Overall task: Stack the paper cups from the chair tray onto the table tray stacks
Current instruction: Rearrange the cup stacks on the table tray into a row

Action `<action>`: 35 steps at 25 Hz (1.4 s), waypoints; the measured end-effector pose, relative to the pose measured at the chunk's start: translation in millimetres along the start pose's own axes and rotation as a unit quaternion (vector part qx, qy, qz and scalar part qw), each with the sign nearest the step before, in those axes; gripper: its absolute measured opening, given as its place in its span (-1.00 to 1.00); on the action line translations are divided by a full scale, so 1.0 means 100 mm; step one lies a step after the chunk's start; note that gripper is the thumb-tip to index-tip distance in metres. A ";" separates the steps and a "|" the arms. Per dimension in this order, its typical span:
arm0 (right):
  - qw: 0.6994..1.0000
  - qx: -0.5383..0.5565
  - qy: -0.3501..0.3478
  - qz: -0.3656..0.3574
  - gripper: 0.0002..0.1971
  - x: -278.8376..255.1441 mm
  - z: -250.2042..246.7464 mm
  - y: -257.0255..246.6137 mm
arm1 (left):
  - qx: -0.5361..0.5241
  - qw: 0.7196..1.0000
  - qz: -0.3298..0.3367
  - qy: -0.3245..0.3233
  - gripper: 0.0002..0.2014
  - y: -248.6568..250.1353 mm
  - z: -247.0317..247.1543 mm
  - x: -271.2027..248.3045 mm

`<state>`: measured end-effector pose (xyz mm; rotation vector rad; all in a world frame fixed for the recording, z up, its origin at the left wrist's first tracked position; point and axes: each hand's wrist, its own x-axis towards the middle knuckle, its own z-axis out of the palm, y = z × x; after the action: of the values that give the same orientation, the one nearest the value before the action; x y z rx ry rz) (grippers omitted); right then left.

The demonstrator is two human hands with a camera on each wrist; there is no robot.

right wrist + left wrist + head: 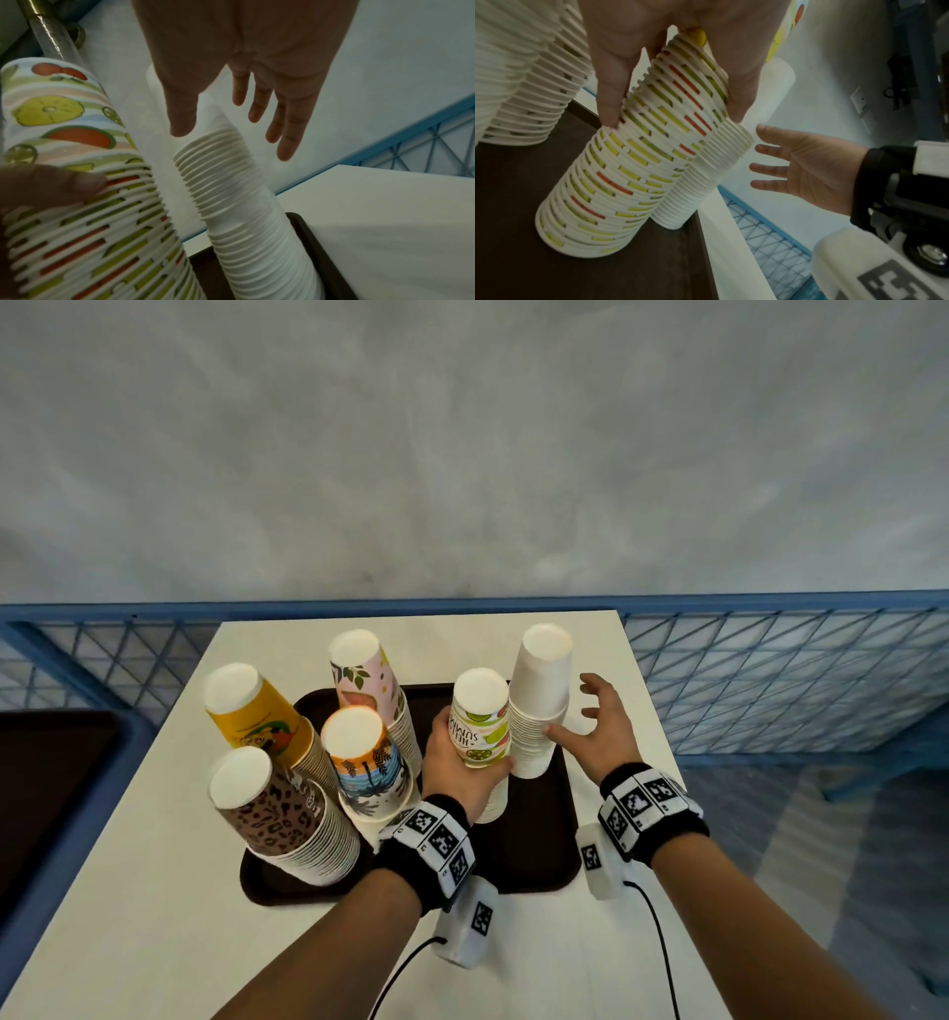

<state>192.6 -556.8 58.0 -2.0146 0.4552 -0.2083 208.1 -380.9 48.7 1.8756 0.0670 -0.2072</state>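
Note:
A dark brown tray (539, 855) on the white table holds several stacks of upside-down paper cups. My left hand (462, 752) grips the fruit-print stack (480, 726) near its top, with thumb and fingers curled round it (675, 113). That stack (618, 182) stands upright on the tray. Right beside it rises the taller plain white stack (542, 701). My right hand (590, 716) is open with spread fingers just right of the white stack (231, 192). Its thumb tip reaches the rims, but contact cannot be told. It holds nothing.
A yellow stack (257, 711), a leopard-print stack (272, 814), a pink floral stack (367, 685) and a palm-print stack (367, 757) fill the tray's left half. A dark tray in a blue frame (51, 788) lies off the table's left edge. Blue mesh fencing (770, 670) runs behind.

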 end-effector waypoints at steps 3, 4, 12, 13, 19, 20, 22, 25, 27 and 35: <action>1.000 0.004 -0.018 0.001 -0.08 0.16 0.11 -0.04 | -0.024 0.999 0.003 0.024 -0.12 -0.03 -0.02 0.21; 1.000 0.011 -0.028 0.006 -0.05 0.19 0.15 -0.06 | -0.027 0.999 0.005 0.027 -0.13 -0.04 -0.01 0.26; 0.999 0.016 -0.026 0.031 -0.18 0.49 0.35 -0.13 | -0.029 0.998 0.028 0.042 -0.12 -0.07 0.05 0.50; 0.999 0.018 -0.025 0.029 -0.18 0.55 0.35 -0.14 | -0.029 0.998 0.029 0.043 -0.12 -0.07 0.06 0.52; 0.998 0.052 -0.027 0.014 -0.16 0.80 0.39 -0.10 | -0.035 0.998 0.039 0.039 -0.10 -0.08 0.07 0.59; 0.998 0.055 -0.025 0.010 -0.14 0.82 0.39 -0.10 | -0.035 0.998 0.041 0.041 -0.10 -0.09 0.07 0.60; 0.998 0.054 -0.024 -0.007 -0.10 0.82 0.40 -0.12 | -0.034 0.997 0.042 0.049 -0.10 -0.11 0.09 0.61; 0.998 0.049 -0.021 -0.019 -0.05 0.82 0.44 -0.12 | -0.042 0.996 0.042 0.061 -0.11 -0.11 0.13 0.62; 0.999 0.032 -0.019 -0.001 -0.07 0.85 0.44 -0.09 | -0.048 0.996 0.043 0.061 -0.10 -0.11 0.14 0.62; 0.998 -0.007 -0.066 0.009 -0.08 0.98 0.34 -0.09 | -0.032 0.995 0.039 0.080 -0.02 -0.10 0.17 0.68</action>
<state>295.7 -564.6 44.7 -2.0224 0.3923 -0.0604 271.6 -398.1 22.2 1.8242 0.1081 0.0006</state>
